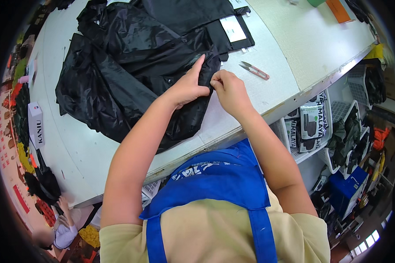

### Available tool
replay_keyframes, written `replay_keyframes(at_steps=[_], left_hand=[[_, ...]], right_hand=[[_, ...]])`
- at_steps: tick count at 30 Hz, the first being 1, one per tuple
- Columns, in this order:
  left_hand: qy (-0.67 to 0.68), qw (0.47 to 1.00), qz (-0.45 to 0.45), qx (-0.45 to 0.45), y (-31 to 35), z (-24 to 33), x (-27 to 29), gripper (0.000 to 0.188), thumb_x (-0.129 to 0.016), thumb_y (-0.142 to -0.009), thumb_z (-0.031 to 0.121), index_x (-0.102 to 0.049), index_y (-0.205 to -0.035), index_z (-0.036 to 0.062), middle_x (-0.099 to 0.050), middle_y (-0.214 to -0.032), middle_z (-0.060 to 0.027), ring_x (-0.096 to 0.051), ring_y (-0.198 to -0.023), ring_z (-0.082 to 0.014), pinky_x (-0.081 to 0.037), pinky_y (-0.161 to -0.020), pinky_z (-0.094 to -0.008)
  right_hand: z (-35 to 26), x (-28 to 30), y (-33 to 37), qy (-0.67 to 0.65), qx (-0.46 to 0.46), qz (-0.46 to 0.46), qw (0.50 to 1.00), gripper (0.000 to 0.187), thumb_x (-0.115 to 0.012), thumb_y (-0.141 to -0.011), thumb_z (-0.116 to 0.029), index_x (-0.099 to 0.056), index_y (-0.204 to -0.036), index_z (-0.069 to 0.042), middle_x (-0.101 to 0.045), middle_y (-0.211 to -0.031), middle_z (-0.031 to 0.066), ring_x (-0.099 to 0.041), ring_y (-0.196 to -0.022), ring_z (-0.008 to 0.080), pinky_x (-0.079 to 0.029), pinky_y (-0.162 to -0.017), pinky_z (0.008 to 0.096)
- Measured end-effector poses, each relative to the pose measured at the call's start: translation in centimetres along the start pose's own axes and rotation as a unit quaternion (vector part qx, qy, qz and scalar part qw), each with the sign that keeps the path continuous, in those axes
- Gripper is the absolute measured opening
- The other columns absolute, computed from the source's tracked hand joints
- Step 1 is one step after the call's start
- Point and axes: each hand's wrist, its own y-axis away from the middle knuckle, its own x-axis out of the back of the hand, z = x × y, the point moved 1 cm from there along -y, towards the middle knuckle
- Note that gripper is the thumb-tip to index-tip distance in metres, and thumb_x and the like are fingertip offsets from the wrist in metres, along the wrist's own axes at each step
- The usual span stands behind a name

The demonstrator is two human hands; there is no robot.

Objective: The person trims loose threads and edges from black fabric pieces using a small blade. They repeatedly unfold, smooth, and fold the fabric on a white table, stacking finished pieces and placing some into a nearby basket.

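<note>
A shiny black jacket [131,65] lies spread and crumpled on the white table, with a snap button showing on it. My left hand [186,90] rests on the jacket near its right edge, thumb and index finger stretched wide apart. Just to the right, my right hand [232,92] is closed in a pinch at that edge of the jacket; the very fingertips are partly hidden. A pair of thread snips [255,70] with reddish handles lies on the table, beyond and to the right of my right hand.
Folded black garments with a white label [232,28] lie at the far side. An orange box [339,11] stands far right. Below the table's edge, white baskets [294,131] hold packaged goods and dark cloth. A white box [35,125] is at left; another person [66,232] sits beyond.
</note>
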Motion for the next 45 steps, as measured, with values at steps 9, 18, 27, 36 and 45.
replay_keyframes(at_steps=[9,18,27,36,45], left_hand=[[-0.236,0.961,0.132,-0.063,0.2,-1.8,-2.7,0.084,-0.054,-0.074,-0.004,-0.023,-0.149,0.0180,-0.043,-0.139,-0.0223,-0.047,-0.124,-0.0358,-0.039,-0.102,-0.0374],[-0.043,0.989,0.127,0.064,-4.3,-1.7,-0.1,0.074,-0.070,-0.083,0.036,-0.034,-0.138,0.0009,-0.052,-0.125,-0.0219,-0.052,-0.114,-0.0266,-0.045,-0.093,-0.0340],[-0.038,0.980,0.189,0.042,-6.3,-2.7,-0.1,0.056,-0.067,-0.085,0.025,-0.044,-0.129,0.0001,-0.057,-0.121,-0.0242,-0.058,-0.110,-0.0323,-0.045,-0.091,-0.0357],[-0.072,0.974,0.213,0.034,-5.7,-2.9,-0.2,0.052,-0.068,-0.086,0.024,-0.046,-0.127,0.0008,-0.058,-0.118,-0.0187,-0.058,-0.103,-0.0238,-0.047,-0.086,-0.0334],[-0.055,0.991,0.057,0.103,-1.9,-1.6,1.3,0.107,-0.082,-0.068,0.040,-0.021,-0.146,-0.0005,-0.046,-0.133,-0.0250,-0.053,-0.116,-0.0275,-0.043,-0.096,-0.0322]], right_hand=[[0.7,-1.7,1.0,0.042,0.045,0.011,0.998,0.006,-0.058,-0.086,-0.007,-0.055,-0.087,-0.001,-0.059,-0.083,0.0187,-0.058,-0.082,0.0378,-0.047,-0.073,0.0449],[0.2,-1.6,0.6,0.038,0.072,0.037,0.996,0.005,-0.057,-0.086,-0.006,-0.056,-0.087,-0.002,-0.059,-0.083,0.0181,-0.058,-0.081,0.0375,-0.047,-0.072,0.0443],[-1.5,-3.1,4.9,-0.027,0.045,-0.061,0.997,0.006,-0.059,-0.083,-0.005,-0.055,-0.086,-0.002,-0.058,-0.081,0.0176,-0.058,-0.078,0.0368,-0.047,-0.069,0.0440],[-2.0,-4.0,6.5,-0.009,0.068,-0.040,0.997,0.010,-0.060,-0.082,-0.003,-0.054,-0.089,-0.002,-0.057,-0.081,0.0170,-0.057,-0.078,0.0364,-0.048,-0.070,0.0430],[-2.8,-1.5,3.6,-0.007,0.095,0.034,0.995,0.007,-0.057,-0.086,-0.005,-0.052,-0.090,-0.002,-0.058,-0.085,0.0178,-0.058,-0.078,0.0386,-0.047,-0.070,0.0453]])
